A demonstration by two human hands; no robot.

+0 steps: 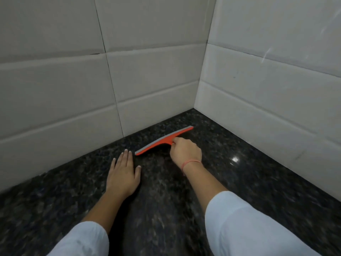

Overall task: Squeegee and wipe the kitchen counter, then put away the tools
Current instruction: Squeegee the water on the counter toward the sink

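Note:
An orange squeegee (pixel 162 141) with a grey rubber blade rests blade-down on the dark speckled granite counter (pixel 230 182), near the back corner. My right hand (pixel 185 152) is closed around its handle, which the fingers hide. My left hand (pixel 123 174) lies flat on the counter with fingers extended, just left of the blade's near end and not touching it. No cloth is in view.
White tiled walls (pixel 147 80) meet in a corner (pixel 193 108) just behind the squeegee and bound the counter at the back and right. Bare counter stretches to the left, right and towards me.

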